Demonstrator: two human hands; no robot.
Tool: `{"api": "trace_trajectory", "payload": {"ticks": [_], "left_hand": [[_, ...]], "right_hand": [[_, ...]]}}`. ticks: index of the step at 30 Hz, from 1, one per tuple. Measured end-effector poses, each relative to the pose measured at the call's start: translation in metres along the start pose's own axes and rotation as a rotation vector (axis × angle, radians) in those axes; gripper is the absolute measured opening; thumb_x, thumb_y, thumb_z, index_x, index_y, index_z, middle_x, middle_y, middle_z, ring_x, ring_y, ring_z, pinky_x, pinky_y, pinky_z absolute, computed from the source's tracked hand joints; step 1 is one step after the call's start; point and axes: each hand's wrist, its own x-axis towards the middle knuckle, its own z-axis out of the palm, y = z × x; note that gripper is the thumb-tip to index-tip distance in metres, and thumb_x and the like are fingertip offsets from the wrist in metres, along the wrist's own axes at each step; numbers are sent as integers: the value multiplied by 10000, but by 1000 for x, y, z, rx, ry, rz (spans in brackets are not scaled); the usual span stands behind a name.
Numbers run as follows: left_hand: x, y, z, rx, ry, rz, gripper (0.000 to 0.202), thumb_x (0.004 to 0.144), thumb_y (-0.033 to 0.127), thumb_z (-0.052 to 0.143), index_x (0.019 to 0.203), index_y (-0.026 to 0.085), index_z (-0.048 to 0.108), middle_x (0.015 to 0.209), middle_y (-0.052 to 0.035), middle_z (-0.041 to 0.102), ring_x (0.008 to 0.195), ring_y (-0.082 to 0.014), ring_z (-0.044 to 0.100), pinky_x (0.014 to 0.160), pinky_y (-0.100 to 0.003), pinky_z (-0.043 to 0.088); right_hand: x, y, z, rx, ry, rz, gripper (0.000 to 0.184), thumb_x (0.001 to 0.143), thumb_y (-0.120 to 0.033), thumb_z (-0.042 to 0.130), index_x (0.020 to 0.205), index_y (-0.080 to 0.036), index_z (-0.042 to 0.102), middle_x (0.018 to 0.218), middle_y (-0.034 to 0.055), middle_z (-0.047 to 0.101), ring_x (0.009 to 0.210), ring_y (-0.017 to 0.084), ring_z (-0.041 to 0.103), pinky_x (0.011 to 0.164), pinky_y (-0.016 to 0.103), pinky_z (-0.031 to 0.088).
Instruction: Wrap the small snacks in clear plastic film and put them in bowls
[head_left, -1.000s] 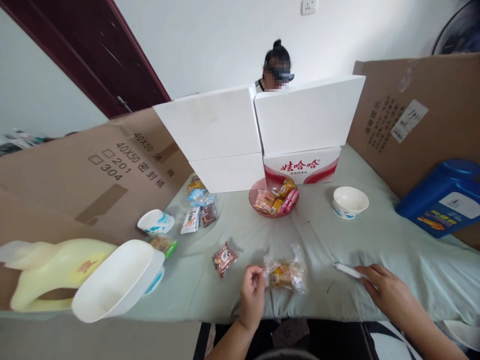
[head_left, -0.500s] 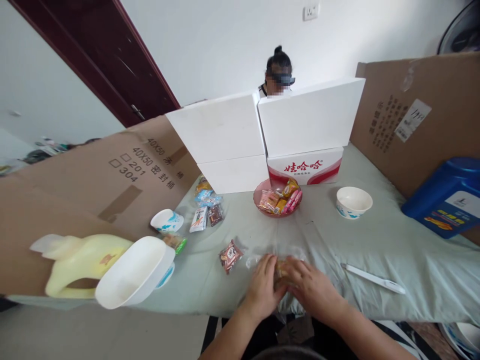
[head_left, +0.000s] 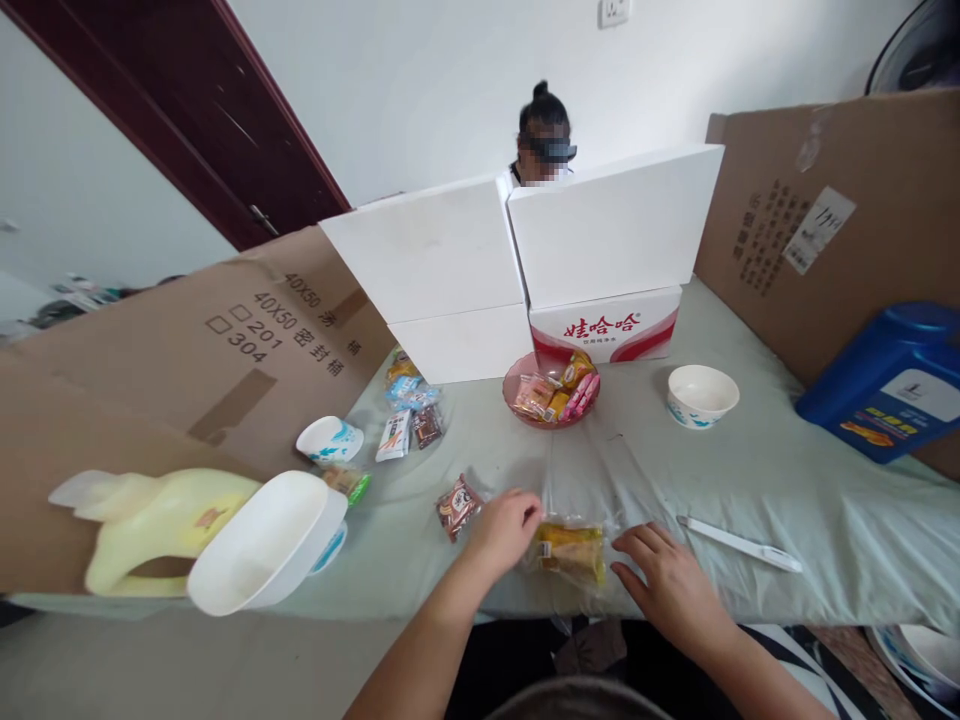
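A clear plastic bag with a yellow snack packet in it lies flat on the cloth in front of me. My left hand is at the bag's left end, its fingers curled together; what is between them, if anything, is hidden. To the right of the bag, my right hand has its fingers apart and bent, with the fingertips close to the bag's edge. Just left of my left hand lies a brown wrapped snack. Beyond the bag stands a pink see-through bowl holding several wrapped snacks.
A white knife-like tool lies at right, below a paper bowl. Several snack packets, a tipped paper cup, a white tub and a yellow jug are left. A blue bottle leans right. White boxes screen another person.
My hands have moved apart from over the yellow packet, the left one leftward and the right one rightward. The packet now shows between them. The whole view has shifted slightly.
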Motion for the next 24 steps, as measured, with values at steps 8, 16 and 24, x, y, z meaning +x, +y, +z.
{"api": "trace_trajectory", "payload": {"ticks": [8,16,24], "left_hand": [[-5,20,-7,-152,264,219,153,910,225,473,869,203,619,745,-16,630,679,-147,597,675,-259,480],[-21,11,22,30,-157,297,388,774,253,698,1153,233,615,1104,-58,673,1060,-260,595,927,-416,481],[-20,4,25,6,-160,270,430,701,204,713,1122,246,634,1002,-48,685,952,-255,629,859,-395,508]], "right_hand": [[16,-8,8,-8,33,-124,146,884,-125,504,875,-190,635,990,70,679,1057,238,579,912,403,445],[-9,-51,-4,193,-438,-237,57,805,-275,648,822,-233,613,796,-29,670,702,148,628,601,243,420],[4,24,41,-123,105,1,294,913,-247,486,1186,-184,574,1152,112,641,1089,254,578,900,401,463]]}}
